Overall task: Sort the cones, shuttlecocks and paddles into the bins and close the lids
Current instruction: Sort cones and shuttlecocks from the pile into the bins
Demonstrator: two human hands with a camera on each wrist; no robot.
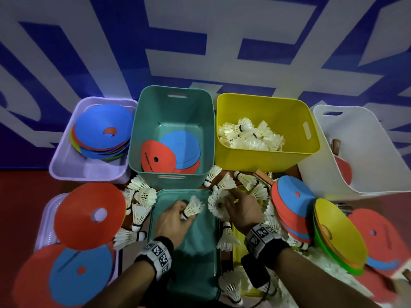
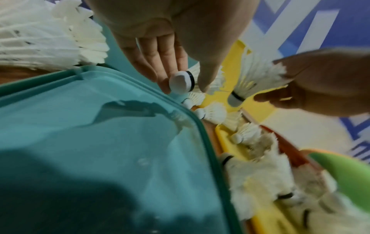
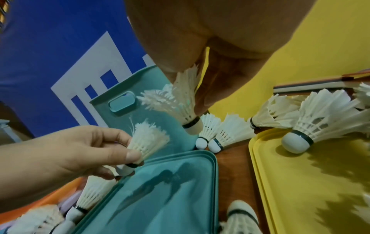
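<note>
White feathered shuttlecock point(image 1: 193, 206) is pinched at its cork end between the thumb and fingertips of the left hand point(image 1: 172, 220), feathers pointing toward one o'clock, held just above the teal lid point(image 1: 195, 252) that lies flat at the six o'clock position of the head view. Left forearm enters from seven o'clock, wrist banded with a marker-printed strap point(image 1: 156, 253); the left wrist view shows the fingers point(image 2: 168, 63) curled together around the cork base. A second shuttlecock point(image 1: 216, 204) is gripped by the right hand point(image 1: 242, 208), fingers closed over its feather skirt with the cork hanging downward, as the right wrist view confirms; that forearm enters from five o'clock. Both hands sit near each other over the far end of the lid, not touching. Loose shuttlecocks point(image 1: 141, 204) lie scattered around the lid at nine, twelve and three o'clock, some on a yellow lid point(image 3: 312, 182) to the right. Beyond, at twelve o'clock, stands the open teal bin point(image 1: 175, 103) holding flat red and blue cones; the yellow bin point(image 1: 287, 112) at one o'clock holds a heap of shuttlecocks; the lilac bin point(image 1: 66, 161) at eleven o'clock holds stacked cones; the white bin point(image 1: 347, 152) at two o'clock is tilted, with a paddle partly visible inside. Further cone stacks point(image 1: 293, 207) lie at three to four o'clock, and red cones point(image 1: 90, 215) at eight to nine o'clock.
</note>
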